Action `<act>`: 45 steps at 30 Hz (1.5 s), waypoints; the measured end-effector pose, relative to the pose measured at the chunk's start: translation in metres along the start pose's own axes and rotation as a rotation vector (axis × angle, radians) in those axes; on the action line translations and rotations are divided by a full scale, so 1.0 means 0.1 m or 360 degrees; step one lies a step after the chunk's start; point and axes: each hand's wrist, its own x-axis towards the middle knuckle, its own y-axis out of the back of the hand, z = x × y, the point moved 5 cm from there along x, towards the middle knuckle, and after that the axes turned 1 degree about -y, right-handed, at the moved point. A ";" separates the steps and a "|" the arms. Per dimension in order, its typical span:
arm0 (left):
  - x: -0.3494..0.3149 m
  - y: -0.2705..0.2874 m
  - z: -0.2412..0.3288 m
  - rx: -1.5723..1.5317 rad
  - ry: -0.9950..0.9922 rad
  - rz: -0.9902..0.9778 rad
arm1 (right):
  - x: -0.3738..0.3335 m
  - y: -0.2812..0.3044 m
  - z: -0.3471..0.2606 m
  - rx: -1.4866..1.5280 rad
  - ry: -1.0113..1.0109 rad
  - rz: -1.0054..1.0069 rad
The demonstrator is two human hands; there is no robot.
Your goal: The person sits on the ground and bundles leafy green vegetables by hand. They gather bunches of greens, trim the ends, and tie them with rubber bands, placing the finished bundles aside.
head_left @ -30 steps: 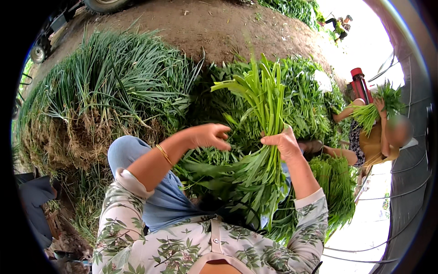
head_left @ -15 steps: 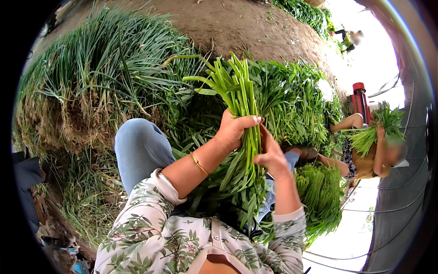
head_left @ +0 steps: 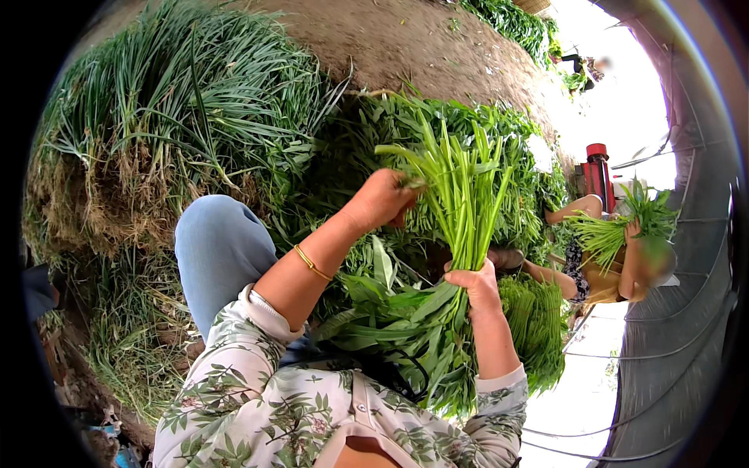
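Note:
A bunch of water spinach stands with its pale green stems up and its long leaves hanging down toward my lap. My right hand is wrapped round the stems low down, just above the leaves, with the thumb across the front. My left hand is curled closed at the left side of the stems. A bit of green shows at its fingertips, too blurred to make out. Loose water spinach leaves spread below, between my knees.
Long-leaved onion greens with roots are heaped at left. More water spinach is piled ahead, with tied bundles at right. A co-worker sits at far right holding greens, near a red container.
My right hand now grips the bunch, which has moved right and fanned out at its stem ends. My left hand has let go of the stems and shifted up and left.

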 end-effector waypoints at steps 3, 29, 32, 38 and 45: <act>-0.02 0.43 0.19 -0.0687 -0.0219 0.0660 | -0.08 0.14 0.05 -0.0032 -0.0043 0.0059; 0.01 0.13 0.55 0.0998 -0.0913 0.0584 | -0.20 0.03 0.06 -0.0545 0.0044 -0.0053; 0.02 0.34 0.57 0.0665 -0.0972 0.0968 | -0.22 0.08 0.05 -0.0566 0.0060 -0.0006; -0.24 -0.40 0.57 0.1250 -0.1204 0.0579 | -0.26 -0.06 -0.12 -0.0959 0.0229 0.0126; -0.10 -0.05 0.54 0.0715 -0.1119 0.0720 | -0.28 0.10 -0.07 -0.0726 0.0172 0.0106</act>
